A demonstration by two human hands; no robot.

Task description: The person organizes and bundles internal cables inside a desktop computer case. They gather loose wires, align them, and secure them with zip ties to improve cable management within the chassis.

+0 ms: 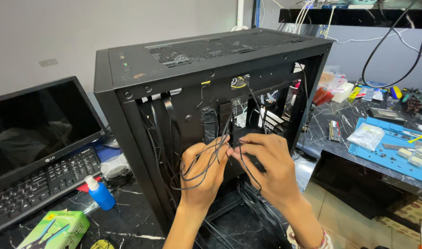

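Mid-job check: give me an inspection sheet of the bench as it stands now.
Surface: dark marble-pattern table, partly covered.
Job's things: black computer case, upright, side panel off, inside open to view.
Clutter: blue bottle with white cap, green box, keyboard, dark monitor.
Grippers: left hand grips a bundle of thin black cables; right hand pinches strands of the same bundle.
Cables: more black leads hang inside the case and trail out at its base.
Surroundings: side table with blue mat, small parts and tools; shelf above with hanging wires.
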